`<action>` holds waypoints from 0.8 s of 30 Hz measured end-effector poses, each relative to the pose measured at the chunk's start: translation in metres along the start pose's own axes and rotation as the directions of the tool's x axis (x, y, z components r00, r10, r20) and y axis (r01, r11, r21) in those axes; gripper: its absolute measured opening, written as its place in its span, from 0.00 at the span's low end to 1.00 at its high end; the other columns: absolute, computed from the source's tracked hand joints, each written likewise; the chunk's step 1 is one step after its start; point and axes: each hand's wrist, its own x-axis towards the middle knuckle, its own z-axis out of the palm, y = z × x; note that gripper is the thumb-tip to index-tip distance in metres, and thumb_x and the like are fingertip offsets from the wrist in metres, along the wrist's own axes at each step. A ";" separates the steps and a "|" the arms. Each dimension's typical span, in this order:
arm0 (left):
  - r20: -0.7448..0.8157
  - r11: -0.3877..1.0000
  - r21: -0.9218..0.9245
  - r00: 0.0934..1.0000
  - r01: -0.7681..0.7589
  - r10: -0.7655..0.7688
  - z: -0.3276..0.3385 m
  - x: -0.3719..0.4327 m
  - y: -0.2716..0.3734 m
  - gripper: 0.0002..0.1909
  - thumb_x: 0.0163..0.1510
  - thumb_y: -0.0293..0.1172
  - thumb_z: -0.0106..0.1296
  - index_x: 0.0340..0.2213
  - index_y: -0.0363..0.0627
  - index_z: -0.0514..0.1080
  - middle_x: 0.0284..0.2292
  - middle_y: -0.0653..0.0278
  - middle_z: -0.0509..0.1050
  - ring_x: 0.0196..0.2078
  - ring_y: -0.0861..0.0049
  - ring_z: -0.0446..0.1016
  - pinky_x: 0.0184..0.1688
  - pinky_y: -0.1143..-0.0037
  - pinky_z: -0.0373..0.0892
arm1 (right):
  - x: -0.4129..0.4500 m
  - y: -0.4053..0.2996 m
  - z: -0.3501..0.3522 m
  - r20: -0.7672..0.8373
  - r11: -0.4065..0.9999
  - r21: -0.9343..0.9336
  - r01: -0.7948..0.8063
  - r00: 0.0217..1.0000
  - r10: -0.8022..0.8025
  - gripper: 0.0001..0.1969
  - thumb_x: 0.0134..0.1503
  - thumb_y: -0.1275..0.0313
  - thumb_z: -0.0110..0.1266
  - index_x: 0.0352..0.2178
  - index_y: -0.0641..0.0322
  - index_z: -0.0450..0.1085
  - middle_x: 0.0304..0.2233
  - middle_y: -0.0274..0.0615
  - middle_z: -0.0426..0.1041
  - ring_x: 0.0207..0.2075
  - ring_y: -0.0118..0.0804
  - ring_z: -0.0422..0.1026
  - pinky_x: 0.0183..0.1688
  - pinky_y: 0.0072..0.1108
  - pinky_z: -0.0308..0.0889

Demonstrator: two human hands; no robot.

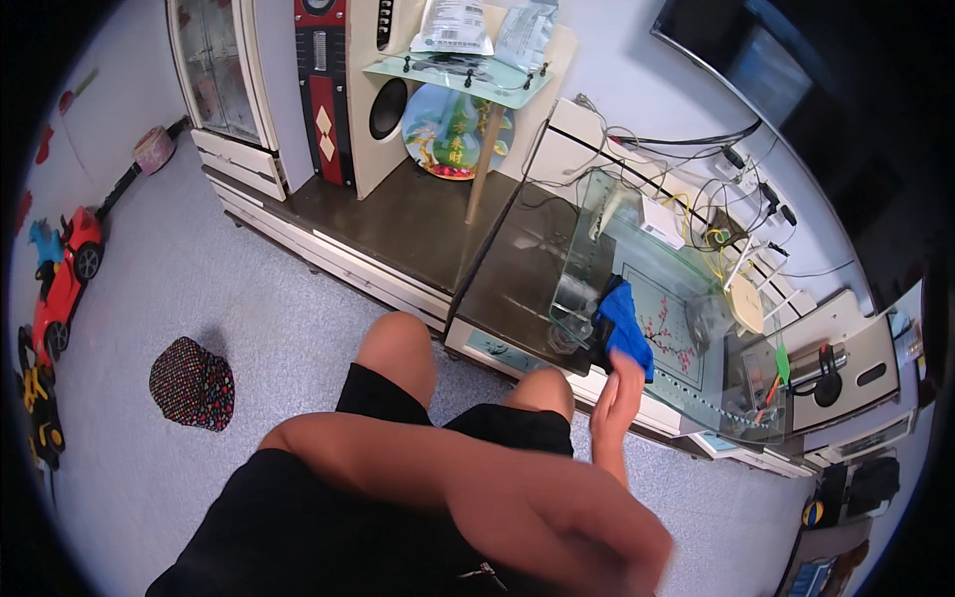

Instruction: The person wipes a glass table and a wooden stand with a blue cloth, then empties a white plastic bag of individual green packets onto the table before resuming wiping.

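Note:
My right hand (619, 392) is at the front edge of the glass-topped TV cabinet (668, 407), its fingers gripping a crumpled blue and black cloth (625, 317). The cloth lies over the glass and partly covers a panel with a pink blossom branch pattern. Across my body runs my left arm, bare and bent. Its far end, my left hand (589, 522), is blurred close to the camera, so its fingers cannot be made out. Below are my knees and black shorts (388, 395).
Cables and a white router (746, 302) crowd the cabinet's back under a wall-mounted TV (776, 67). A round decorative plate (455, 134) stands beneath a glass shelf (462, 78) holding packets. On the floor lie a dotted hat (192, 384) and a red toy car (67, 276).

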 end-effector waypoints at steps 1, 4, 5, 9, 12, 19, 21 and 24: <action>-0.175 0.990 -0.128 0.981 0.065 -0.087 0.004 -0.010 0.004 0.08 0.60 0.19 0.43 0.37 0.36 0.73 0.35 0.57 0.74 0.37 0.66 0.74 0.41 0.70 0.66 | -0.037 0.004 -0.005 -0.045 0.997 -0.024 -0.074 0.996 0.073 0.12 0.60 0.78 0.42 0.42 0.70 0.71 0.44 0.56 0.72 0.47 0.55 0.69 0.53 0.36 0.62; -0.521 0.913 0.240 0.837 0.330 -0.166 -0.024 -0.058 0.005 0.08 0.63 0.18 0.44 0.39 0.36 0.73 0.37 0.59 0.75 0.41 0.74 0.75 0.45 0.76 0.69 | -0.184 0.061 0.019 -0.053 0.828 -0.041 -0.559 0.829 0.557 0.13 0.65 0.70 0.44 0.42 0.73 0.68 0.40 0.59 0.69 0.44 0.58 0.68 0.51 0.37 0.62; -0.649 0.892 0.197 0.736 0.408 -0.194 -0.029 -0.074 0.004 0.08 0.63 0.19 0.44 0.40 0.35 0.72 0.38 0.60 0.74 0.42 0.75 0.75 0.46 0.76 0.69 | -0.263 0.103 0.033 -0.008 0.759 -0.289 -0.584 0.794 0.608 0.18 0.65 0.65 0.45 0.44 0.75 0.67 0.43 0.61 0.69 0.45 0.59 0.68 0.50 0.37 0.63; -0.937 0.768 0.060 0.301 0.637 -0.176 -0.039 -0.128 -0.008 0.09 0.62 0.18 0.43 0.41 0.35 0.72 0.38 0.62 0.74 0.42 0.77 0.74 0.49 0.75 0.69 | -0.429 0.155 0.036 0.256 -0.338 -0.184 -0.923 -0.377 0.890 0.22 0.63 0.59 0.47 0.40 0.76 0.68 0.41 0.62 0.70 0.43 0.58 0.69 0.46 0.40 0.64; -0.981 0.754 0.007 0.152 0.657 -0.124 -0.039 -0.144 -0.007 0.09 0.62 0.19 0.42 0.41 0.36 0.72 0.38 0.62 0.74 0.42 0.77 0.73 0.49 0.76 0.69 | -0.460 0.157 0.043 0.318 -0.431 -0.079 -0.899 -0.433 0.844 0.21 0.63 0.60 0.47 0.39 0.76 0.68 0.40 0.62 0.70 0.42 0.58 0.69 0.45 0.40 0.64; -0.994 0.757 0.019 0.095 0.654 -0.057 -0.049 -0.150 -0.022 0.10 0.63 0.22 0.42 0.42 0.36 0.72 0.36 0.63 0.74 0.42 0.79 0.73 0.46 0.77 0.69 | -0.468 0.162 0.052 0.385 -0.448 0.008 -0.894 -0.410 0.827 0.19 0.62 0.62 0.48 0.37 0.75 0.68 0.38 0.60 0.70 0.39 0.56 0.69 0.42 0.38 0.64; -0.995 0.719 -0.047 0.029 0.694 -0.093 -0.047 -0.139 -0.026 0.09 0.64 0.23 0.42 0.42 0.36 0.72 0.37 0.63 0.75 0.41 0.78 0.73 0.46 0.77 0.70 | -0.465 0.166 0.053 0.392 -0.443 0.017 -0.897 -0.401 0.828 0.18 0.62 0.63 0.48 0.36 0.75 0.68 0.37 0.59 0.70 0.39 0.55 0.70 0.41 0.38 0.64; -0.990 0.689 0.005 0.099 0.724 -0.097 -0.049 -0.142 -0.035 0.10 0.64 0.23 0.43 0.43 0.35 0.72 0.37 0.63 0.75 0.41 0.78 0.74 0.48 0.76 0.70 | -0.464 0.168 0.054 0.404 -0.442 0.026 -0.896 -0.395 0.825 0.17 0.62 0.64 0.48 0.36 0.75 0.68 0.36 0.58 0.70 0.38 0.54 0.70 0.40 0.37 0.64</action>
